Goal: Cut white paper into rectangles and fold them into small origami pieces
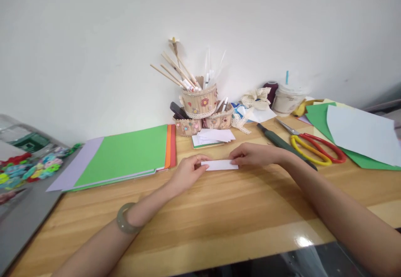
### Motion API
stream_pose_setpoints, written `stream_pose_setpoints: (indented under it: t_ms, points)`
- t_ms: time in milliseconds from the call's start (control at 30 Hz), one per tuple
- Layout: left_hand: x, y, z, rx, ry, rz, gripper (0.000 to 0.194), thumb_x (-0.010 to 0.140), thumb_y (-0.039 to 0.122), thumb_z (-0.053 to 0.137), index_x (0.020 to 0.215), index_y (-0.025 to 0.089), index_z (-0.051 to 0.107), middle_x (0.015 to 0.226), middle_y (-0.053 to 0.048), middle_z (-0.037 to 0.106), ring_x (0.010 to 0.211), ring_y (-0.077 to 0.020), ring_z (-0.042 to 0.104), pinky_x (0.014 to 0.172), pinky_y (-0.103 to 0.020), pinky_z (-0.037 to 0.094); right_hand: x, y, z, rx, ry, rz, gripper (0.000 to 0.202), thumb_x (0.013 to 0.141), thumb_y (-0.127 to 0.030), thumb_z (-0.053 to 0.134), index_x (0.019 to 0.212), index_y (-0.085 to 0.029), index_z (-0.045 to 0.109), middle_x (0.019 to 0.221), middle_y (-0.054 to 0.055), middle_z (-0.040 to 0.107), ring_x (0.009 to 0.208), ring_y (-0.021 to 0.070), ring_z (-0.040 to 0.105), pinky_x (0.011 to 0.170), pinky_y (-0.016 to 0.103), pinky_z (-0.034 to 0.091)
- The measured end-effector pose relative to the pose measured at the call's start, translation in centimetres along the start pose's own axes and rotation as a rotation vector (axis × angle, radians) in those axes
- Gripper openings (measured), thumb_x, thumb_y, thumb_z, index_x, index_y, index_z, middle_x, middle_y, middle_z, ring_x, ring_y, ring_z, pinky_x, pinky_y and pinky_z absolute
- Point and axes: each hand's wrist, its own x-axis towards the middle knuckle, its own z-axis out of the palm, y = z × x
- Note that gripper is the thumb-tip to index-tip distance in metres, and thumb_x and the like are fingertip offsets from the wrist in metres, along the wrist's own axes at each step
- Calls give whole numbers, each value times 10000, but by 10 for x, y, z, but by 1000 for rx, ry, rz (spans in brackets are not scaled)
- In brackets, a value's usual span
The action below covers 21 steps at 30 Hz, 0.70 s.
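Observation:
A narrow white paper strip (220,165) is held level just above or on the wooden table (200,214). My left hand (189,172) pinches its left end between thumb and fingers, and a bracelet circles that wrist. At the strip's right end, my right hand (250,154) has its thumb and fingers closed on the paper. Just behind the strip lies a small stack of white paper pieces (216,135) with a green sheet beneath.
Coloured paper sheets (125,151) lie left. Decorated holders (200,101) with sticks and pens stand behind. Red-and-yellow scissors (313,143), a dark green tool (282,141), a lidded cup (287,98) and white and green sheets (360,130) are at right.

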Motion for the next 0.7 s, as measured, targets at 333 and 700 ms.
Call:
stream_pose_setpoints:
  t_ms: [333, 700]
  points:
    - [-1, 9, 1, 40, 73, 221, 253, 810, 138, 576, 1052, 209, 592, 1098, -58, 596, 1036, -198, 539, 913, -350, 425, 5, 4, 13, 131, 119, 147, 293, 781, -421, 524, 700, -164, 638, 549, 11, 631, 508, 135, 572, 516, 242, 440]
    - [-1, 9, -2, 578, 158, 476, 296, 889, 188, 487, 1181, 167, 531, 1159, -117, 551, 1102, -274, 439, 934, -463, 417, 13, 5, 31, 161, 288, 190, 255, 775, -380, 529, 651, -166, 586, 526, -7, 591, 471, 120, 539, 466, 224, 380]
